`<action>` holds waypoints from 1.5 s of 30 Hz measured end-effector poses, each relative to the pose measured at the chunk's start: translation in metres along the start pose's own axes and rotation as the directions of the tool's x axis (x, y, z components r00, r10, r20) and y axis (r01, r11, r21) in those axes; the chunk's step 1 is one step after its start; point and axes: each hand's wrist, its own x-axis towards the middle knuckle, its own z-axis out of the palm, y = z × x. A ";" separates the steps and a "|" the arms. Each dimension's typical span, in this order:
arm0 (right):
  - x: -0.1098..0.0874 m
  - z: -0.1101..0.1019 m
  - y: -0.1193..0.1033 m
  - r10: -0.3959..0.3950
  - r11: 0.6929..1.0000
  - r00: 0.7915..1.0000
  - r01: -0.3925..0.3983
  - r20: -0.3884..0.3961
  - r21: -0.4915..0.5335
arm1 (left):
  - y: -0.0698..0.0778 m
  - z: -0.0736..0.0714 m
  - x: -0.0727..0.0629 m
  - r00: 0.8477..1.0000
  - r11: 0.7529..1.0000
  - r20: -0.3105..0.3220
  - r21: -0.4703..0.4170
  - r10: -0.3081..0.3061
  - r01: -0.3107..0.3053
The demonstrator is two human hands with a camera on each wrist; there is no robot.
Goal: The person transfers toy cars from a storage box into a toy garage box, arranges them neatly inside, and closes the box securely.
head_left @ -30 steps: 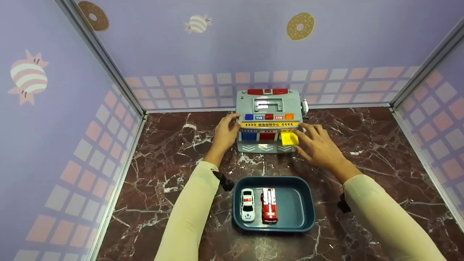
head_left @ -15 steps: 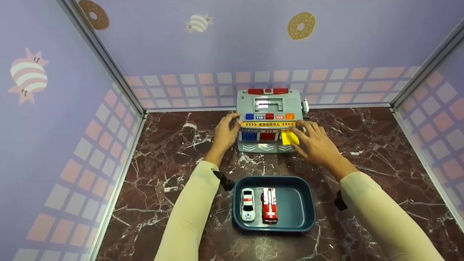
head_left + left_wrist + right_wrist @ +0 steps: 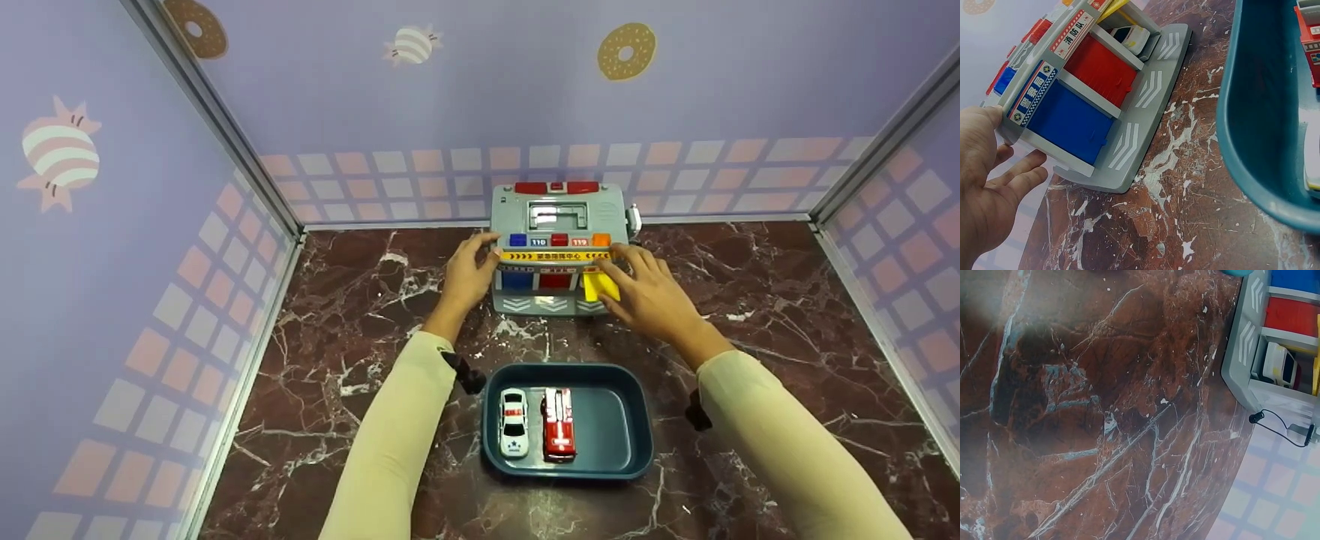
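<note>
The toy station (image 3: 555,256) on the surface (image 3: 360,337) looked light, best held by its sides. The left hand (image 3: 466,279) spread its fingers; whether the right hand (image 3: 656,298) pinched the yellow door (image 3: 597,285) was unclear.

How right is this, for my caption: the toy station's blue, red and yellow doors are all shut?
No: the yellow door is open; the left wrist view shows a white toy vehicle in its bay. The blue door and red door are shut.
</note>
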 end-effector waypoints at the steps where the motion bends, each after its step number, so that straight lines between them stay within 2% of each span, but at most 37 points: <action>1: 0.000 0.000 0.000 0.002 1.000 1.000 -0.002 0.001 -0.001 | 0.000 0.000 0.000 1.000 1.000 -0.001 0.000 0.000 0.000; 17: 0.007 0.009 -0.003 0.045 0.999 0.999 -0.045 -0.013 -0.006 | -0.002 -0.001 0.000 1.000 1.000 0.001 0.001 -0.017 0.017; 27: 0.012 0.015 -0.005 0.115 0.993 0.993 -0.114 -0.008 0.011 | -0.002 -0.002 -0.003 1.000 1.000 0.004 -0.003 0.008 -0.008; 33: 0.014 0.016 -0.005 0.130 0.991 0.991 -0.130 -0.005 0.019 | -0.001 -0.002 -0.001 1.000 1.000 0.003 0.000 -0.007 0.007; 45: 0.020 0.021 -0.003 0.146 0.989 0.989 -0.146 0.011 -0.035 | -0.002 0.000 0.000 1.000 1.000 -0.003 0.006 0.008 -0.008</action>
